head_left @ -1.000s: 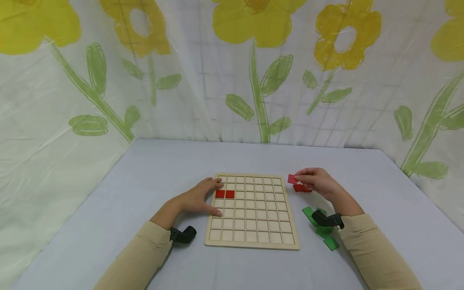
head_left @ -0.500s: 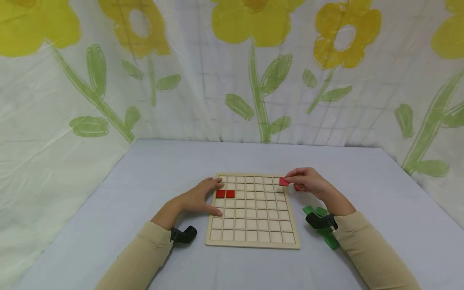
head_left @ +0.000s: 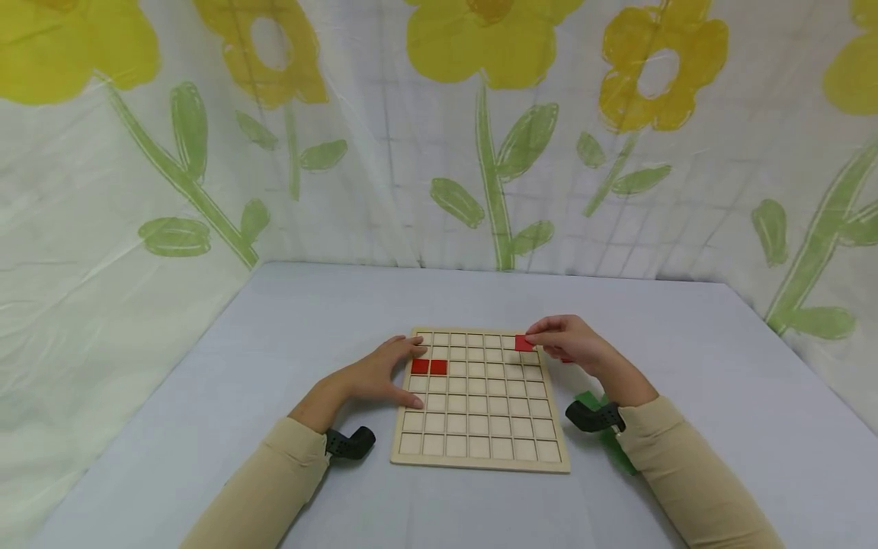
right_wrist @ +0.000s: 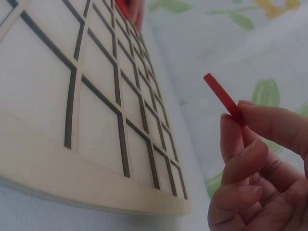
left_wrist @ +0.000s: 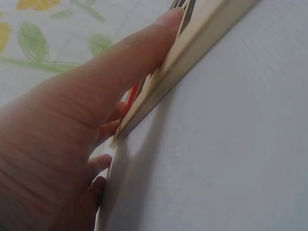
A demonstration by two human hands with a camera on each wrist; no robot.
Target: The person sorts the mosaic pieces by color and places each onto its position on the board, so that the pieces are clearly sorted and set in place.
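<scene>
A wooden grid board [head_left: 480, 463] lies flat in the middle of the table. Two red square tiles [head_left: 438, 367] sit side by side in cells at its left, third row from the back. My left hand [head_left: 373, 375] rests on the board's left edge, thumb and fingers spread along the frame; the left wrist view shows the thumb [left_wrist: 139, 50] lying on the rim. Between thumb and fingertips, my right hand [head_left: 572, 343] pinches a red square tile [head_left: 523, 343]. That tile hangs over the board's back right corner, and the right wrist view has it edge-on, raised above the grid.
Part of another red tile [head_left: 567, 361] shows on the table beneath the right hand. Several green tiles [head_left: 617, 450] lie right of the board, partly covered by the right forearm. Behind the table [head_left: 322, 297] hangs a white sheet with painted flowers [head_left: 480, 42].
My right hand has carried the red tile leftward, from beside the board to over its back right corner. The left hand keeps its place on the left edge.
</scene>
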